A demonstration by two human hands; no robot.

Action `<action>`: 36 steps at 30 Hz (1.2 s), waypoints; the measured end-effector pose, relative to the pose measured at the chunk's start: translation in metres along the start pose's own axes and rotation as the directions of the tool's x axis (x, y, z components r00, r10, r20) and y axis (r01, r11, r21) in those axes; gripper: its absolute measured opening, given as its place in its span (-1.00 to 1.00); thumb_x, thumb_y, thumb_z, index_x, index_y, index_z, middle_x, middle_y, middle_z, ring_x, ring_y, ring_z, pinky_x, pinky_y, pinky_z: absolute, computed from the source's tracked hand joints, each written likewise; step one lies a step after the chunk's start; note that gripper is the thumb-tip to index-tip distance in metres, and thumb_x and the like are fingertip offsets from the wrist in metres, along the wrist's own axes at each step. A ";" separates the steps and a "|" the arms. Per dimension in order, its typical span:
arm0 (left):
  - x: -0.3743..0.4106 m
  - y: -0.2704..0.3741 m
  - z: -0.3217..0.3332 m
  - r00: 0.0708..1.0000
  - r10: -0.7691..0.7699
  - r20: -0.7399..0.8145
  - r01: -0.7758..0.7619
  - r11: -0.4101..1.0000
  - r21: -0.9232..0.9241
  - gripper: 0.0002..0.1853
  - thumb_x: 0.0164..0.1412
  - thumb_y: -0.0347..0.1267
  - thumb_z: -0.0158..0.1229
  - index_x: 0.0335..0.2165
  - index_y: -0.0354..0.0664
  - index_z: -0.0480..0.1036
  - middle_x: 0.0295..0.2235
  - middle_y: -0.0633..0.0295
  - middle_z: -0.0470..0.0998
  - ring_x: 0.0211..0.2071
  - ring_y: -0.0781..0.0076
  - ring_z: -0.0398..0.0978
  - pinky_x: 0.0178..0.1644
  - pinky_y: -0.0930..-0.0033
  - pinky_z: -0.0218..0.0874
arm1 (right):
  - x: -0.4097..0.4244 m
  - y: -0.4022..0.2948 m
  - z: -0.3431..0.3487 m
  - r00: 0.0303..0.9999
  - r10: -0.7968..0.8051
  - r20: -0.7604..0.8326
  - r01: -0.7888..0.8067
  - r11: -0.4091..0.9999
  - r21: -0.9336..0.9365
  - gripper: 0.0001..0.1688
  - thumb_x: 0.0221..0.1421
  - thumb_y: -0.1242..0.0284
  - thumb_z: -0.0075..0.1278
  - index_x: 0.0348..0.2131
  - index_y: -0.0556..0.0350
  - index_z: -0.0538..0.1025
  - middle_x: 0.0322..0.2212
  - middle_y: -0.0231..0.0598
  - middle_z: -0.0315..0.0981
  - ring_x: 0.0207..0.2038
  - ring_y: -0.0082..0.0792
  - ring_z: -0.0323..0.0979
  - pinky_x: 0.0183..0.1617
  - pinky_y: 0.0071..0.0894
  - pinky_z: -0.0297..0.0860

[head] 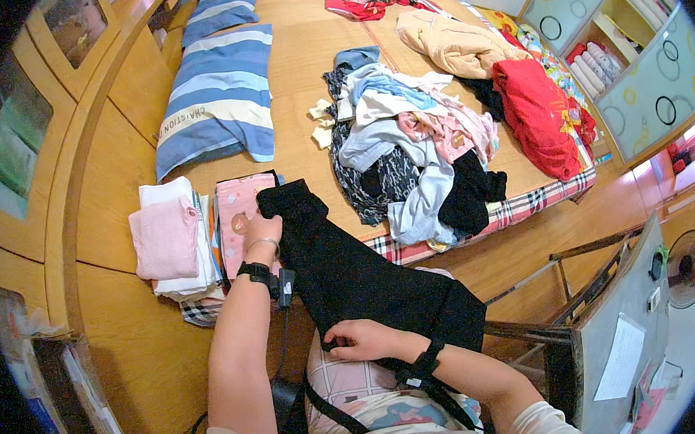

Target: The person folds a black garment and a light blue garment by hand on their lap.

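A black garment, perhaps trousers, stretches from the bed edge down across my lap. My left hand grips its far left side near the narrow end, beside a folded pink cloth with a bear print. Close to my lap, my right hand has its fingers curled on the garment's near edge. To the left of the pink cloth stands a stack of folded clothes with a pale pink piece on top. Both my wrists wear black straps.
A loose heap of clothes lies on the bed mat, with a red bundle and a beige cloth behind it. Blue striped pillows line the left side. At right stands a table with papers.
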State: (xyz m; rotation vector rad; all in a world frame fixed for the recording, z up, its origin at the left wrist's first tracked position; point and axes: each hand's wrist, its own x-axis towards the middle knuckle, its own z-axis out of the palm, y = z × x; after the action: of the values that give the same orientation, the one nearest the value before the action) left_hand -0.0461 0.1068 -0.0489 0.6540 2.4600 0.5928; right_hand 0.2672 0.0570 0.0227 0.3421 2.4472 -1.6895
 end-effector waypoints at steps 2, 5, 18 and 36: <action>0.009 -0.013 0.008 0.996 0.024 -0.085 -0.051 0.941 -0.335 -0.43 0.04 -0.26 0.04 0.03 -0.31 0.35 -0.10 -0.22 0.49 -0.05 -0.14 0.45 0.02 0.09 0.30 | 0.002 -0.001 -0.001 0.997 0.081 0.000 -0.081 0.995 0.066 -0.58 0.07 0.24 0.08 -0.14 0.12 0.46 -0.29 -0.03 0.49 -0.26 -0.09 0.48 -0.18 -0.21 0.42; 0.009 -0.022 -0.004 0.998 0.005 0.056 0.039 0.649 -0.760 -0.52 0.13 -0.33 0.01 0.03 -0.29 0.33 -0.10 -0.04 0.48 -0.12 0.02 0.45 -0.01 0.07 0.30 | 0.011 0.000 -0.004 0.978 0.183 -0.099 -0.164 0.970 0.178 -0.51 0.03 0.33 0.14 -0.08 0.16 0.41 -0.38 -0.08 0.47 -0.35 -0.18 0.48 -0.27 -0.24 0.42; -0.051 -0.038 -0.064 0.928 0.250 0.277 0.310 -0.106 -0.945 -0.57 0.31 -0.37 -0.08 0.13 -0.15 0.23 0.05 0.09 0.40 0.03 0.05 0.37 0.14 -0.05 0.21 | 0.102 0.007 0.018 0.916 0.101 -0.388 -0.207 0.948 -0.243 -0.51 0.00 0.44 0.07 -0.06 0.22 0.33 -0.35 0.09 0.46 -0.23 0.09 0.47 -0.14 -0.13 0.42; -0.169 0.019 -0.025 0.347 0.853 0.391 -0.863 0.453 -0.224 -0.23 -0.16 -0.62 -0.02 0.15 -0.19 0.23 0.12 -0.17 0.30 0.14 -0.08 0.28 0.25 0.16 0.09 | 0.025 0.038 -0.086 0.813 0.551 -0.189 0.066 0.235 0.970 -0.53 0.16 0.19 -0.04 0.00 0.02 0.39 -0.16 -0.22 0.49 -0.16 -0.22 0.48 -0.14 -0.17 0.46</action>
State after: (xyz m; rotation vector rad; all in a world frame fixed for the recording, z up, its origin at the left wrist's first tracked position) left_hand 0.0722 0.0214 0.0429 1.9221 1.4847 0.6613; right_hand 0.2537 0.1526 0.0132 1.4000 0.9269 -2.9633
